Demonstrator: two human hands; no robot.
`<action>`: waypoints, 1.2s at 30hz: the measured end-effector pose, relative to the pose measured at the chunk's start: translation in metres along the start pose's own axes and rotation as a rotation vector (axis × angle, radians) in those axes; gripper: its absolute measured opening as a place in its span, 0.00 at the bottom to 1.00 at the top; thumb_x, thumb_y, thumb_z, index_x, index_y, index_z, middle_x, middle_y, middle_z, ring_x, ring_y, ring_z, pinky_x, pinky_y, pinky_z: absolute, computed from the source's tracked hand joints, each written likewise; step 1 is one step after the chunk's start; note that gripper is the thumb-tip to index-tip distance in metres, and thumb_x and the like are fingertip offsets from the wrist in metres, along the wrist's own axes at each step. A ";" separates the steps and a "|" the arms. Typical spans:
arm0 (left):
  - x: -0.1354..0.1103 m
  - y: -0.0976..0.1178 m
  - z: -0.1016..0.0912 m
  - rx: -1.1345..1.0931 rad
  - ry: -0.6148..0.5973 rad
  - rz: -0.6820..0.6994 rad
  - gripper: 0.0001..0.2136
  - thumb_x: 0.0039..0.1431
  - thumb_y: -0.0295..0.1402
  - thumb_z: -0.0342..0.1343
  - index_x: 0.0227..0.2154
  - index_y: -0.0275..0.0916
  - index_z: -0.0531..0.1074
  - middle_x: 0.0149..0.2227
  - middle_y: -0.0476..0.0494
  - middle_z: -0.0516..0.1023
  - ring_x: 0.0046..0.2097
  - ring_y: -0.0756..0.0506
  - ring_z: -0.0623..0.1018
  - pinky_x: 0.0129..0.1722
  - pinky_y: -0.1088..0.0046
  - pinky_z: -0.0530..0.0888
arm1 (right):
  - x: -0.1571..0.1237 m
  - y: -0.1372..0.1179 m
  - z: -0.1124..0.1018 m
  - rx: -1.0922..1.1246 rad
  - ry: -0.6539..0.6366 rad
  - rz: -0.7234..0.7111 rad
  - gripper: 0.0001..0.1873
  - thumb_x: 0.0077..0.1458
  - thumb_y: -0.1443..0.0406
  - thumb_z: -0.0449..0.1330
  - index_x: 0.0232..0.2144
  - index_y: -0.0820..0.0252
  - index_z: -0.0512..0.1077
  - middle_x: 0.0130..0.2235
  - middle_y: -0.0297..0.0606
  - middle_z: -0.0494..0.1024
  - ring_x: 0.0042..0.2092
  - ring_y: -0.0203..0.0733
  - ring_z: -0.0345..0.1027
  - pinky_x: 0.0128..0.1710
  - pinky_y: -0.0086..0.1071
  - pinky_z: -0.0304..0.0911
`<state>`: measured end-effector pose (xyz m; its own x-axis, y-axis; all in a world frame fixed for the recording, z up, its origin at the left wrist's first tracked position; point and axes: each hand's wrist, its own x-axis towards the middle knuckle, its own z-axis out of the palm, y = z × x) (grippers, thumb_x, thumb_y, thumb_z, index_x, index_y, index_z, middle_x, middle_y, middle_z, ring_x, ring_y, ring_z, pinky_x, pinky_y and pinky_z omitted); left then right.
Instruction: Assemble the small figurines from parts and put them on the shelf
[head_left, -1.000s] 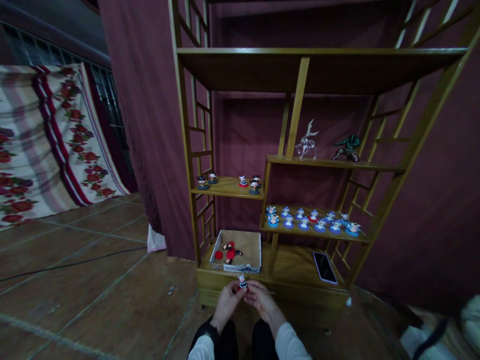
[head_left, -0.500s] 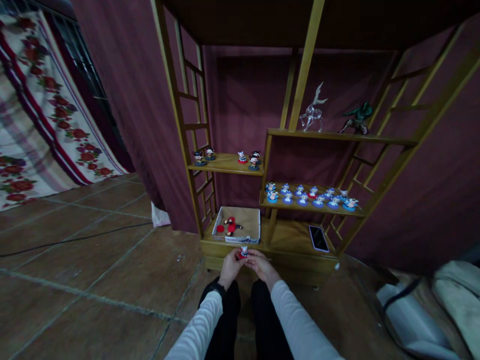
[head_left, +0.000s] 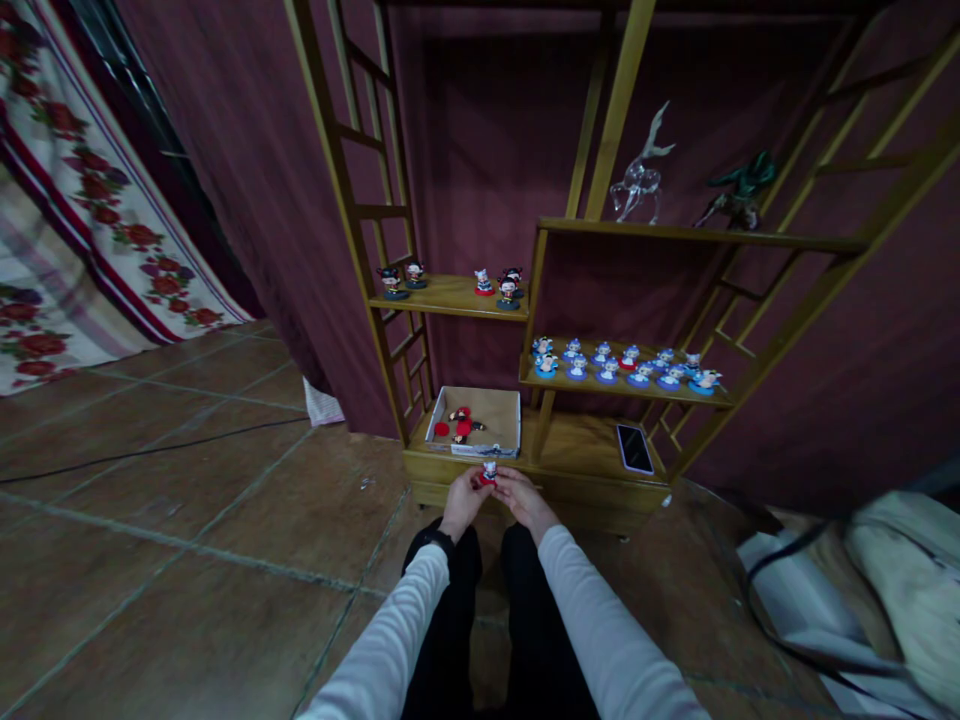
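Observation:
Both hands meet in front of the low wooden shelf unit (head_left: 480,470). My left hand (head_left: 463,502) and my right hand (head_left: 523,498) pinch a small figurine on a red base (head_left: 490,472) between their fingertips, held upright just above my knees. Right behind it an open cardboard box (head_left: 500,418) sits on the bottom shelf with a red figurine and loose red bases (head_left: 457,426) inside.
A phone (head_left: 634,448) lies on the bottom shelf at the right. Several blue-based figurines (head_left: 622,365) fill the middle shelf, a few more figurines (head_left: 495,285) stand on the left shelf. A glass deer (head_left: 640,180) and a green figure (head_left: 739,190) are higher up. Bags (head_left: 862,590) lie on the floor at right.
The camera has tilted down and pulled back, so my arms and legs show more. Both hands stay together on the small figurine in front of the box.

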<state>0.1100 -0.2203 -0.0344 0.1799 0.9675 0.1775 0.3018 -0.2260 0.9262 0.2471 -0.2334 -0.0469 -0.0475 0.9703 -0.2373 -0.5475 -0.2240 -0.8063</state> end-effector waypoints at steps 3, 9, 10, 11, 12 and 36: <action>0.001 -0.003 0.001 0.014 -0.035 0.008 0.15 0.43 0.31 0.57 0.37 0.36 0.72 0.26 0.49 0.74 0.27 0.51 0.71 0.31 0.75 0.68 | 0.000 -0.001 0.000 0.000 0.011 0.012 0.18 0.34 0.66 0.66 0.34 0.60 0.71 0.36 0.39 0.78 0.38 0.40 0.71 0.40 0.34 0.63; 0.004 -0.005 0.000 -0.040 -0.032 -0.014 0.15 0.44 0.33 0.57 0.37 0.34 0.73 0.26 0.47 0.75 0.27 0.50 0.71 0.30 0.75 0.67 | 0.001 0.000 -0.002 -0.002 0.017 0.024 0.17 0.35 0.67 0.66 0.33 0.59 0.71 0.34 0.37 0.78 0.36 0.38 0.71 0.40 0.34 0.64; 0.004 -0.006 -0.001 -0.059 -0.028 -0.026 0.15 0.44 0.33 0.57 0.37 0.34 0.73 0.26 0.47 0.75 0.27 0.50 0.71 0.29 0.75 0.67 | 0.001 0.001 -0.001 0.003 0.016 0.019 0.17 0.35 0.68 0.65 0.33 0.59 0.70 0.34 0.37 0.78 0.36 0.37 0.71 0.41 0.35 0.64; 0.005 -0.006 -0.001 -0.080 -0.025 -0.041 0.14 0.44 0.33 0.56 0.36 0.33 0.73 0.26 0.46 0.75 0.27 0.50 0.71 0.29 0.76 0.67 | 0.000 0.001 -0.001 0.007 0.017 0.014 0.17 0.36 0.68 0.65 0.33 0.59 0.70 0.34 0.36 0.78 0.35 0.37 0.71 0.41 0.35 0.64; 0.006 -0.007 -0.001 -0.100 -0.023 -0.055 0.14 0.44 0.33 0.56 0.35 0.33 0.73 0.27 0.46 0.75 0.27 0.50 0.71 0.28 0.76 0.67 | 0.000 0.001 0.000 0.010 0.019 0.009 0.16 0.36 0.69 0.65 0.33 0.59 0.70 0.34 0.36 0.77 0.35 0.37 0.71 0.41 0.35 0.64; 0.011 -0.016 0.004 -0.205 0.061 -0.151 0.09 0.43 0.33 0.56 0.28 0.34 0.73 0.24 0.47 0.74 0.25 0.51 0.72 0.26 0.76 0.69 | 0.000 -0.001 0.007 0.041 0.059 0.050 0.10 0.40 0.70 0.62 0.30 0.60 0.70 0.30 0.35 0.77 0.32 0.36 0.71 0.38 0.35 0.65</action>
<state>0.1106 -0.2060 -0.0482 0.0888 0.9950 0.0465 0.1238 -0.0573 0.9906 0.2417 -0.2328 -0.0424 -0.0265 0.9506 -0.3094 -0.5792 -0.2669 -0.7702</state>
